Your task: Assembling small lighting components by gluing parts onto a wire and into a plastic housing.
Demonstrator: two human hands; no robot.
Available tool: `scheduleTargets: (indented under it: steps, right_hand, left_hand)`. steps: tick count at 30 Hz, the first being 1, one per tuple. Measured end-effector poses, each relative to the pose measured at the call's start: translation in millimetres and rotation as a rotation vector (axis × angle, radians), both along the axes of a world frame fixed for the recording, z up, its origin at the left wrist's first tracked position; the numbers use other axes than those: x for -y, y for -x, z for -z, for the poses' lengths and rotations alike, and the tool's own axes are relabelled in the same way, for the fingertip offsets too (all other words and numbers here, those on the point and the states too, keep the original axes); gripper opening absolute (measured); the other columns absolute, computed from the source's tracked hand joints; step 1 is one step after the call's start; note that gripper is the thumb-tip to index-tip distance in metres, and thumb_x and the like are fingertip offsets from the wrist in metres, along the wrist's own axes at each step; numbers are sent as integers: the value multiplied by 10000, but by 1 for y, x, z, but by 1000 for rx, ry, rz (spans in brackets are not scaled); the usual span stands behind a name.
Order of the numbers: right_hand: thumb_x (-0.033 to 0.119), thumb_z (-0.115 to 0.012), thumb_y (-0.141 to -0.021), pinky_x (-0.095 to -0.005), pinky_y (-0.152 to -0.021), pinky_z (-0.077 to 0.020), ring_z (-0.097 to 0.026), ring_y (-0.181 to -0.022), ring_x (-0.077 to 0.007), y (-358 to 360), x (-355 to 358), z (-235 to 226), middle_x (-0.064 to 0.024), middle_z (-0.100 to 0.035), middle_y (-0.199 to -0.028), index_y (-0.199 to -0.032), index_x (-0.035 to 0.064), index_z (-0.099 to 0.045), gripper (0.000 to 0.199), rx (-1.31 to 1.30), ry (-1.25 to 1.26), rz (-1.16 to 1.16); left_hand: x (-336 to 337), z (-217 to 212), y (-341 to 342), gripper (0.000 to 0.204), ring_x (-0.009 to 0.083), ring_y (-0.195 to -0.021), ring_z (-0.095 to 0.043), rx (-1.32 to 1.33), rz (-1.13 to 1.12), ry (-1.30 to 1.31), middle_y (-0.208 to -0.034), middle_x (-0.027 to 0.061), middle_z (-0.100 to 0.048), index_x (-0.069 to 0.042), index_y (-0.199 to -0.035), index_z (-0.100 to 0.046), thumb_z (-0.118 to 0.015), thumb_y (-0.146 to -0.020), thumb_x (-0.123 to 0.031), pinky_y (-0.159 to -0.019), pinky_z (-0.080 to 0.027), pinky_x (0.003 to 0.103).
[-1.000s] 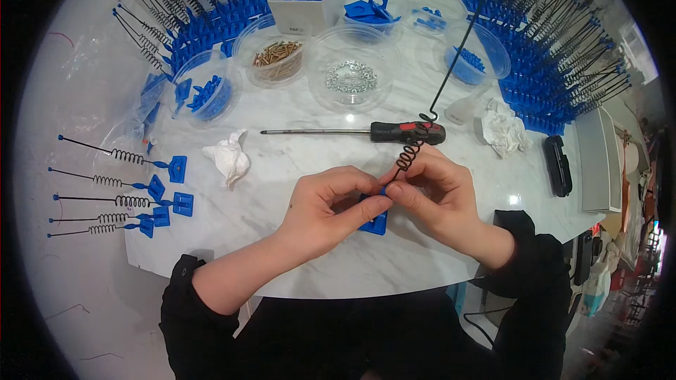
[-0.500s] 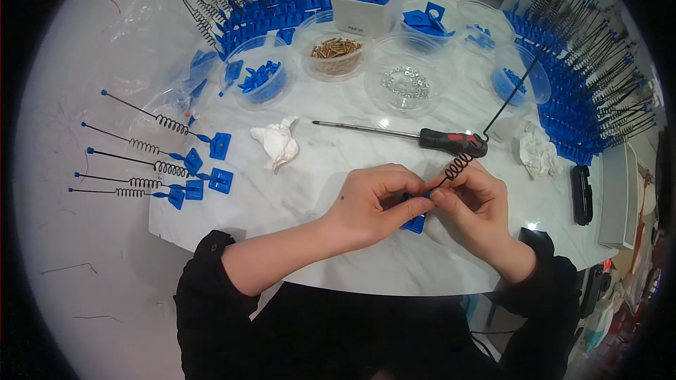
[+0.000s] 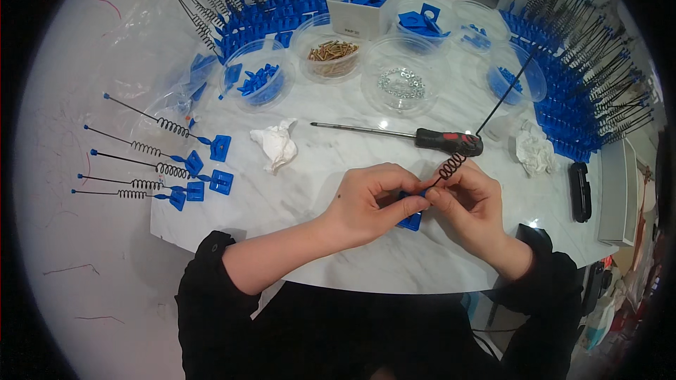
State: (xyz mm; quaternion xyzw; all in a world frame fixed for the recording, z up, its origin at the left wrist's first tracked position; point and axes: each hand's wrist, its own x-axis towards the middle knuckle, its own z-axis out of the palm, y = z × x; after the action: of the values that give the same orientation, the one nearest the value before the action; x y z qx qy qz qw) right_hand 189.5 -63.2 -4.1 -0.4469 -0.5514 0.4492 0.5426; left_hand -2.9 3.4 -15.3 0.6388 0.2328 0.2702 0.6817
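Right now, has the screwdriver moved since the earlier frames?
No. The screwdriver shows no shift either way against the clear bowl of silvery parts; the camera moved instead.

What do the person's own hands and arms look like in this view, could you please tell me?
The left hand and right hand are bare, with no gloves, rings or watch visible. The left hand bears a small round mark. The black fabric left sleeve leaves much of the left forearm uncovered; the matching black fabric right sleeve reaches closer to the hand.
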Motion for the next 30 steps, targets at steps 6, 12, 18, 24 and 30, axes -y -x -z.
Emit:
scheduleTargets:
  steps: [6,12,18,24,30]
  right_hand:
    - [-11,-687,-859,-232,-688,-442,-555,-811,-111,2,2,1,-55,-546,-888,-890,-21,-622,72,-67,-7,8]
    - [15,-675,-880,-244,-707,-470,-579,-834,-126,-1,1,-1,-78,-593,-942,-1024,-21,-666,148,-30,-134,59]
    - [52,-677,-883,-271,-685,-457,-585,-807,-157,-24,15,-45,-93,-631,-904,-995,-15,-702,133,98,-93,230]
    - [125,-785,-759,-360,-788,-463,-590,-902,-272,-109,82,-58,-119,-632,-948,-983,30,-711,255,1037,-337,1040]
    - [226,-826,-702,-405,-983,-432,-563,-1125,-367,-191,146,1,-199,-600,-1190,-1247,25,-594,625,1001,56,1177]
  left_hand:
    - [2,-1,-4,136,50,-766,-564,66,-74,-7,-907,32,-631,22,-978,-682,-722,-871,-53,-627,-445,201]
    - [1,-9,-5,150,93,-889,-631,50,-39,4,-994,66,-656,47,-1025,-668,-684,-892,-20,-733,-527,235]
    - [-2,-7,-4,137,145,-969,-651,75,-62,73,-1045,101,-672,51,-1053,-649,-628,-925,6,-839,-541,274]
    - [-1,-10,1,137,161,-988,-651,50,-95,50,-1061,126,-683,44,-1058,-644,-620,-928,7,-863,-532,297]
    - [-1,-5,-9,144,182,-961,-652,11,-138,64,-1047,135,-689,48,-1049,-640,-619,-924,-21,-878,-516,317]
